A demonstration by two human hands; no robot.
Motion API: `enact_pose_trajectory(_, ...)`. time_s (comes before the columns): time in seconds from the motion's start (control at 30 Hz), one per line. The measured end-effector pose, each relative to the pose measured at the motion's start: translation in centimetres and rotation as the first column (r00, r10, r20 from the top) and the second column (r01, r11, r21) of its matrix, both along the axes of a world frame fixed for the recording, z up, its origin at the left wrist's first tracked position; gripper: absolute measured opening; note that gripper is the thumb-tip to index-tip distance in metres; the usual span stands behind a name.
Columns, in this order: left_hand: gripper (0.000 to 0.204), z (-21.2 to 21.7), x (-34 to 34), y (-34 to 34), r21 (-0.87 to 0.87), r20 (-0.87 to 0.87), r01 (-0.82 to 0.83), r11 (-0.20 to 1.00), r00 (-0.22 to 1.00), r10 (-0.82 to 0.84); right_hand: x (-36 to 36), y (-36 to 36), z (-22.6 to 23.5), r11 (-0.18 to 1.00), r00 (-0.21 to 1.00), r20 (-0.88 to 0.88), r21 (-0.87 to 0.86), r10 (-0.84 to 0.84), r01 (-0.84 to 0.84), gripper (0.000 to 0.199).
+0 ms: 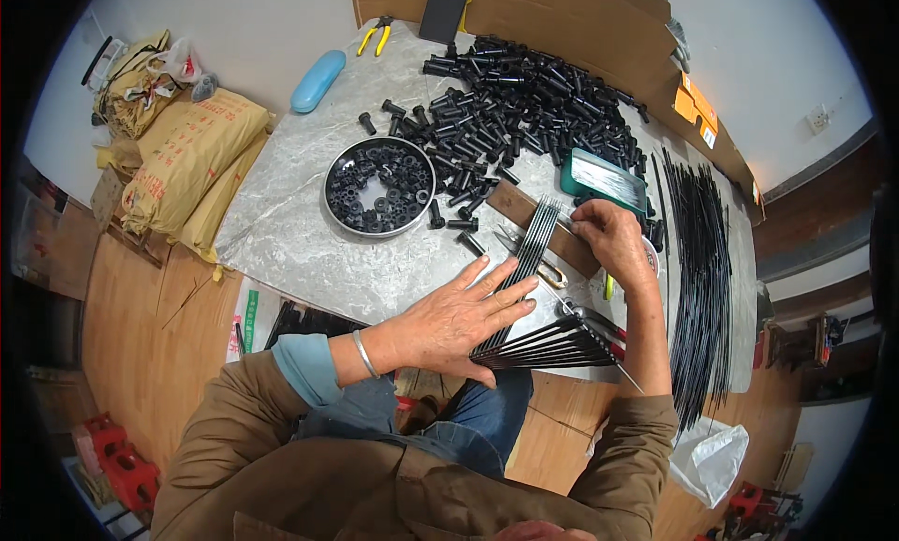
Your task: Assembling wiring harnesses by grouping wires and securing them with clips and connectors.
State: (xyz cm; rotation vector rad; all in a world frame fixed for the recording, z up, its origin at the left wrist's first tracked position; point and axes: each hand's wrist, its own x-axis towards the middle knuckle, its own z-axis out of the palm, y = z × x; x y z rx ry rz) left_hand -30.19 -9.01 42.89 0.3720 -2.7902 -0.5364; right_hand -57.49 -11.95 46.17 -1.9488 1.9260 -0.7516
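Note:
My left hand (459,316) lies with fingers stretched and spread across a row of thin black rods (532,260), pressing on them near the table's front edge. The far ends of these rods rest on a brown wooden strip (518,204). More black rods (552,344) fan out to the right from under the hand. Beside the rods' tips my right hand (611,237) is closed in a pinch; what sits between its fingers is hidden. Just beyond it stands a green box (567,180) holding thin, pale, shiny pieces. Scissors (552,277) lie partly beneath the rods.
A large heap of black bolt-like parts (524,101) covers the back. A round bowl (328,199) holds small black rings. Long black rods (702,279) lie along the right edge. A blue case (318,80), yellow-handled pliers (376,40) and a cardboard wall (581,21) stand farther back.

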Motion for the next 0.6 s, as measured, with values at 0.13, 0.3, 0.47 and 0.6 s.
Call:
enact_pose_trajectory(0.13, 0.101, 0.3, 0.1, -0.1, 0.04, 0.007, 0.009, 0.999, 1.0, -0.009, 0.3, -0.3, 0.2, 0.999, 1.0, -0.019, -0.026, -0.022, 0.022, 0.013)
enact_pose_trajectory(0.3, 0.099, 0.5, 0.1, -0.2, 0.038, -0.001, 0.023, 0.999, 1.0, -0.023, 0.5, -1.5, -0.5, 0.998, 0.987, 0.158, 0.054, -0.026, 0.018, 0.012)
enact_pose_trajectory(0.47, 0.098, 0.2, 0.2, -0.2, 0.032, -0.036, 0.023, 0.999, 0.999, -0.022, -0.1, -3.4, -1.2, 0.961, 0.966, 0.229, -0.219, -0.118, 0.169, 0.012)
enact_pose_trajectory(0.6, 0.103, 0.0, 0.3, 0.0, 0.007, -0.051, 0.039, 0.999, 0.998, -0.039, -4.1, -5.8, 0.7, 0.926, 0.924, -0.154, -0.208, -0.35, 0.316, 0.019)
